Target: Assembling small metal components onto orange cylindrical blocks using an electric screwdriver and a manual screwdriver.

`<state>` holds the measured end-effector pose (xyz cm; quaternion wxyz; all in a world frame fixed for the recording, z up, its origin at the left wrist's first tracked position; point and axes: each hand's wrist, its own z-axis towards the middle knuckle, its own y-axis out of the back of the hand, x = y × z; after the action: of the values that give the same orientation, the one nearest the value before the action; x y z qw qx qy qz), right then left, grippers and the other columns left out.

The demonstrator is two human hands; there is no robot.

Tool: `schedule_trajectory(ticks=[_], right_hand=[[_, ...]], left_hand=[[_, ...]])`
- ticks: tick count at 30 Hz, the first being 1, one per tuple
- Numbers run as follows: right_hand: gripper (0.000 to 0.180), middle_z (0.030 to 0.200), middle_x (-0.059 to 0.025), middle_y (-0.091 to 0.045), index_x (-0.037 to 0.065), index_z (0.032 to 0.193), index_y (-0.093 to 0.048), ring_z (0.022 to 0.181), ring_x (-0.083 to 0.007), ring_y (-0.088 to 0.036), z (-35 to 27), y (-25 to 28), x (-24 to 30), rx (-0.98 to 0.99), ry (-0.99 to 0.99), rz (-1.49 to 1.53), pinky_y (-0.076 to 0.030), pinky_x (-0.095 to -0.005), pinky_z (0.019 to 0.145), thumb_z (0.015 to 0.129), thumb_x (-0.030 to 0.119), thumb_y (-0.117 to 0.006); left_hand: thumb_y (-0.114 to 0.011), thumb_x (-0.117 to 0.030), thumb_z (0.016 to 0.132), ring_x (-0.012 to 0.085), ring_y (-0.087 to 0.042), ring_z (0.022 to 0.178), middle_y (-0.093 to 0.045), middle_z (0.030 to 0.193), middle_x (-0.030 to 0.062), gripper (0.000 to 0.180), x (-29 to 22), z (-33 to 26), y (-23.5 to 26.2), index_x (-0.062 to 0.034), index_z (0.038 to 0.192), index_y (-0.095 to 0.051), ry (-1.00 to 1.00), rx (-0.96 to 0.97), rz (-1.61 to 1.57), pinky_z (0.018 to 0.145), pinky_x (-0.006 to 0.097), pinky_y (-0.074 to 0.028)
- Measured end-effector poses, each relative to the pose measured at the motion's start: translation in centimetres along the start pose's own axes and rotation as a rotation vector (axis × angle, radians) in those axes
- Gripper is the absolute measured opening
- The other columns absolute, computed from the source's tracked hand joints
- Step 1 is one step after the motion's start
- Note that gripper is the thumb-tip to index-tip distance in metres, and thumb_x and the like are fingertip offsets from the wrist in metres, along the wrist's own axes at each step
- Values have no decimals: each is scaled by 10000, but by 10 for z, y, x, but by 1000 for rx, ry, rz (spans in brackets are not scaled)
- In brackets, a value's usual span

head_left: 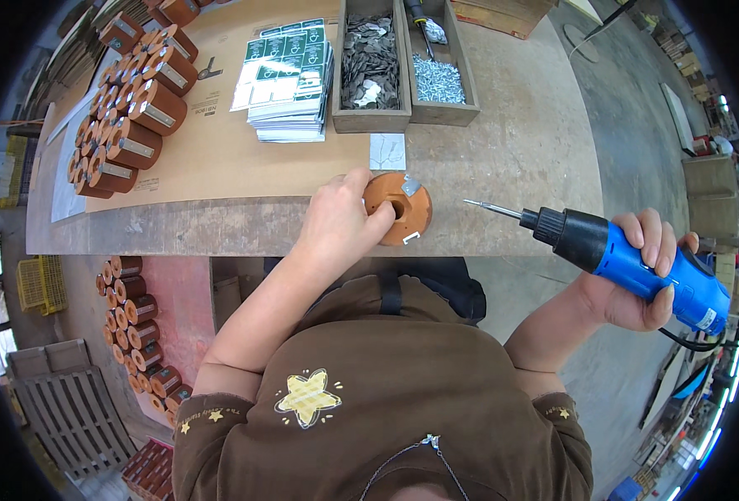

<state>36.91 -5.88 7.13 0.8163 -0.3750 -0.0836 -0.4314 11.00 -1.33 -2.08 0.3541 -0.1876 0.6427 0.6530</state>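
**Bench, disc, driver**

I see the workbench (503,167) carrying stacked brown cylinders (131,108), a pile of green-and-white labels (290,79) and a two-bin wooden tray (403,117). My right hand (637,280) is wrapped fully around the blue electric screwdriver (628,259), bit pointing left, off the bench edge. My left hand (336,221) presses curled fingers on the orange disc (403,204) at the near bench edge. A metal tab (410,185) sits on its rim.
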Motion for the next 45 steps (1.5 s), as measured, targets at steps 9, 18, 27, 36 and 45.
schedule_trajectory(ticks=[9, 18, 27, 36, 45], right_hand=[[509, 791, -22, -507, 64, 1177, -387, 778, -141, -457, 0, 5, -2, -23, 12, 8, -366, -298, 751, 707, 124, -572], [520, 785, -17, -504, 78, 1181, -369, 770, -139, -455, 1, 6, -7, -51, 6, 13, -370, -304, 740, 706, 126, -575], [523, 781, -16, -497, 94, 1183, -366, 755, -132, -451, 1, -6, 3, -42, 39, -29, -368, -290, 708, 702, 126, -571], [527, 772, -16, -492, 90, 1181, -370, 742, -133, -450, -5, -9, 14, -49, 61, -93, -369, -293, 701, 696, 128, -573], [517, 776, -22, -497, 80, 1174, -377, 754, -137, -450, -7, -8, 14, -48, 45, -44, -366, -303, 731, 699, 127, -575]], left_hand=[[-611, -216, 697, 283, -548, 543, -547, 613, 174, 289, -3, -5, -14, 25, 811, -500, 30, -112, -14, 505, 354, -432], [-626, -274, 747, 220, -518, 537, -514, 606, 119, 331, 1, 4, 13, 10, 854, -496, 57, 13, -64, 505, 322, -412], [-563, -114, 748, 258, -538, 688, -545, 715, 115, 131, 44, 127, 10, -31, 849, -575, -263, -5, 96, 627, 347, -426], [-613, -176, 694, 247, -564, 802, -590, 783, 54, 78, 57, 169, -20, -121, 748, -621, -334, 2, 578, 669, 376, -400], [-574, -144, 716, 263, -574, 784, -610, 759, 79, 54, 49, 166, -9, -95, 737, -583, -214, 117, 511, 663, 386, -405]])
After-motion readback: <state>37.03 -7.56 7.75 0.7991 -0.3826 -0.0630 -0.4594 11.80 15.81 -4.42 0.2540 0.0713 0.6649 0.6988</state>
